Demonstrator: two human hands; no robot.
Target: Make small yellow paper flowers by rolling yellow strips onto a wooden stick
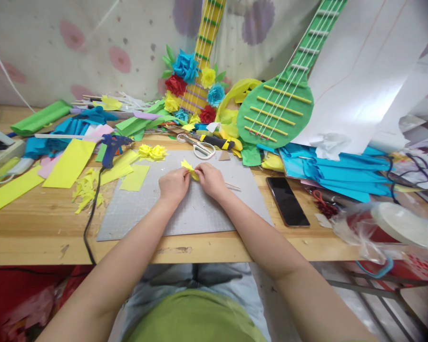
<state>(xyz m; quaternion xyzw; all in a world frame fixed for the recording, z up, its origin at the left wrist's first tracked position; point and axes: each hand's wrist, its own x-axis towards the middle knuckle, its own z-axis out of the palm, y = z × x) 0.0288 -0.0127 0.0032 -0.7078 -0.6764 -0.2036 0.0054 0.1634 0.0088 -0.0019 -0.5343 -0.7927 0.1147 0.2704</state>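
Note:
A small yellow crepe paper piece [187, 165] is pinched between both hands above the grey cutting mat [135, 218]. My left hand [174, 184] has its fingers closed on its left side, and my right hand [211, 180] closes on it from the right. Fingers hide its lower part. Finished-looking yellow paper flowers [152, 152] lie at the mat's upper left, above a yellow paper square [134, 177]. Beyond the hands rest white-handled scissors [204, 150]. A thin wooden stick [233, 186] lies just right of my right hand.
A blue glue gun [111, 149] stands at left, its black cord crossing the table's front edge. Yellow paper scraps [89, 190] lie beside it. A phone [287, 201] lies right of the mat. Behind stand a green paper instrument [276, 111] and a yellow flowered one [199, 90].

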